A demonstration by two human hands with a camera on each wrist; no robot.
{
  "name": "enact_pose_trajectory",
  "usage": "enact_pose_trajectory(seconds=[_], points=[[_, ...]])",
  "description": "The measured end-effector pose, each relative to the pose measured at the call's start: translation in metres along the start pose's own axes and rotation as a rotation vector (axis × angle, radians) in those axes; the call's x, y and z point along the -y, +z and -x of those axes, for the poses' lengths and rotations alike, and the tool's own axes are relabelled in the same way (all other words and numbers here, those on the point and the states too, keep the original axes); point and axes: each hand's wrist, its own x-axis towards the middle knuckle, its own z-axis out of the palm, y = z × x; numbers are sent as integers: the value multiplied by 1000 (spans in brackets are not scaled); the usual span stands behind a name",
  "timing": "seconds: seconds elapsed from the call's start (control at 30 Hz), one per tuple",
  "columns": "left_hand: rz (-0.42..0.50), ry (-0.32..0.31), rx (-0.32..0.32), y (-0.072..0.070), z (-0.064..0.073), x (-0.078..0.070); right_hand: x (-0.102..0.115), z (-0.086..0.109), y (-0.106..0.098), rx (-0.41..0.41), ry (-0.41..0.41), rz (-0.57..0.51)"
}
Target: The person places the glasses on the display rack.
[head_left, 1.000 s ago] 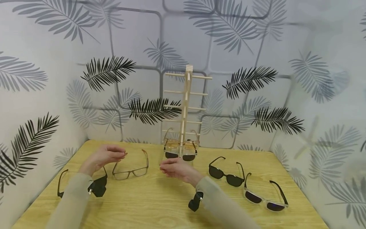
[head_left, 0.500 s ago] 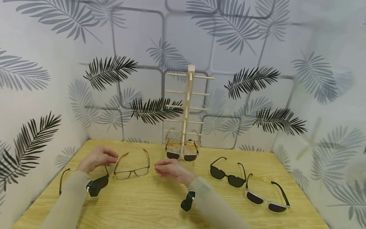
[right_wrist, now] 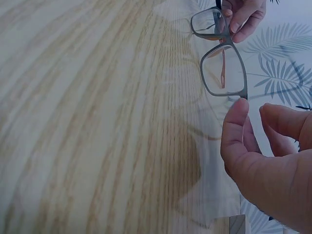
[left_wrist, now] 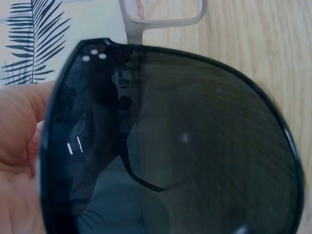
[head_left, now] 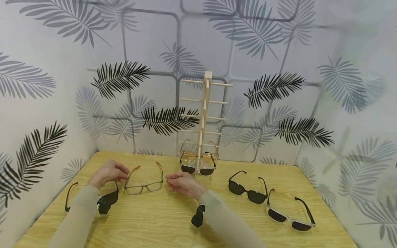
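Observation:
Clear eyeglasses (head_left: 143,188) with a grey-brown front and orange temple tips lie unfolded on the table, lenses toward me. My left hand (head_left: 108,173) hovers at their left temple, fingers bent; whether the fingertips touch it I cannot tell. To their right is my right hand (head_left: 186,184), held apart from the right temple. In the right wrist view a gap shows between that hand's thumb and fingers (right_wrist: 236,124), close to the eyeglasses' corner. Dark sunglasses (left_wrist: 195,136) fill much of the left wrist view; my left forearm partly hides them in the head view.
A wooden display stand (head_left: 205,103) with crossbars rises at the back. Amber-tinted glasses (head_left: 189,156) and dark-lensed sunglasses (head_left: 206,171) hang low on it. Black sunglasses (head_left: 255,196) and clear-framed sunglasses (head_left: 277,216) lie to the right on the wooden table (head_left: 155,224).
My left hand has drawn back left from above the eyeglasses' temple, then edged slightly right. My right hand has moved left toward the eyeglasses. The eyeglasses lie where they were.

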Motion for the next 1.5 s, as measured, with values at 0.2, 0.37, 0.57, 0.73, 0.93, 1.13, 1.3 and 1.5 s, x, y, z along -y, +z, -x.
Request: enact_pose_trajectory(seconds=[0.2,0.37,0.57,0.73,0.93,1.13,1.3,1.5], points=[[-21,-42,2,4,-2,-5,-4,-4,1,38,9,-7],[-4,-57,12,6,-4,-6,-6,-6,1,46,0,-39],[45,-39,39,9,-3,-6,-7,-1,-1,62,4,-75],[77,-18,52,5,-3,-9,-4,0,-1,36,-9,-96],[172,-9,88,0,-2,-9,0,1,-1,-17,-34,-136],[269,65,159,-7,3,-5,4,4,3,-18,-80,-224],[269,134,209,-10,6,-5,12,13,9,-33,-90,-229],[183,216,261,-13,12,-5,21,22,12,-30,-103,-221]])
